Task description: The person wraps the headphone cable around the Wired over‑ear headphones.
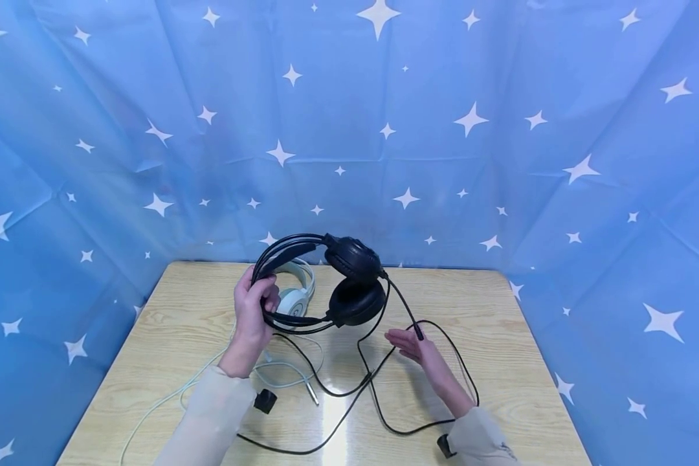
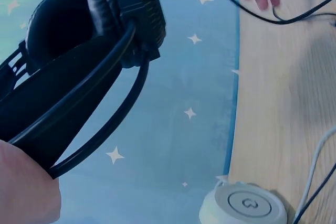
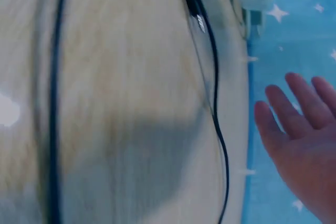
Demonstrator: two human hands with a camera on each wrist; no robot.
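Left hand [image 1: 255, 310] grips the black headset [image 1: 355, 259], right hand [image 1: 425, 357] hovers straight-fingered, holding nothing, and that looped cord [image 1: 369, 376] could snag there and yank!

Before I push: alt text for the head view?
A person's left hand grips black headphones by the headband above a wooden table; the right hand is to their lower right, near a looped black cable. White headphones sit partly hidden behind the black pair; a blue star-patterned backdrop hangs beyond.
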